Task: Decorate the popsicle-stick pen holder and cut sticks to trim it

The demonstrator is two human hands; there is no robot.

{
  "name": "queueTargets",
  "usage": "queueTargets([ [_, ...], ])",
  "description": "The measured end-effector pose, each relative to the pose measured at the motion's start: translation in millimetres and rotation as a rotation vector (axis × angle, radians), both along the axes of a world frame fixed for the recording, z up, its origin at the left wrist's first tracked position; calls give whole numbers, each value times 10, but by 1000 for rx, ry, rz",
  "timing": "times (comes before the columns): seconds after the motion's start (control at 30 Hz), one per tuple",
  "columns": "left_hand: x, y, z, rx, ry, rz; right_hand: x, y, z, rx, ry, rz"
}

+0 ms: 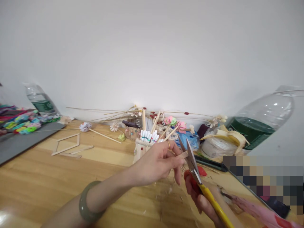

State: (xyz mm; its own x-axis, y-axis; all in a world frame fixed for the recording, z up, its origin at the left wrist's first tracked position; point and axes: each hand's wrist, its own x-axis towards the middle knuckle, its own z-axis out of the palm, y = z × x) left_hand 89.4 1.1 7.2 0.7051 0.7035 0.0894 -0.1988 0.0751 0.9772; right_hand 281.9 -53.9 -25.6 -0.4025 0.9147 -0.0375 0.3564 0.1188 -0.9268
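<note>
Between the thumb and fingers of my left hand is a flat wooden craft stick, its short end pointing right. My right hand grips a pair of scissors with yellow and red handles. Their blades are parted and point up and away from me, and the stick's end lies at the blades. Whether the blades touch the stick, I cannot tell. Behind my left hand stands a wooden holder full of white-capped markers and thin sticks, partly hidden by the hand.
Craft sticks joined in an angular outline lie at left. A paper flower on a stick lies behind them. A pink glue gun is at lower right. Large plastic bottles and a banana peel sit at the back right.
</note>
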Motion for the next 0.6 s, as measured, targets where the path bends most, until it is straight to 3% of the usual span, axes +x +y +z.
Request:
queueTargets([
  [0.17,70,-36,-46,-38,-59,2,3,47,-362,158,59,-105],
  [0.33,66,-30,-45,-32,-58,-1,79,82,-606,167,-17,-130],
  [0.47,29,-24,-23,-14,-20,-6,171,132,-633,120,-53,-99],
  [0.6,-22,-5,21,-19,42,-12,98,53,-486,132,18,-165],
])
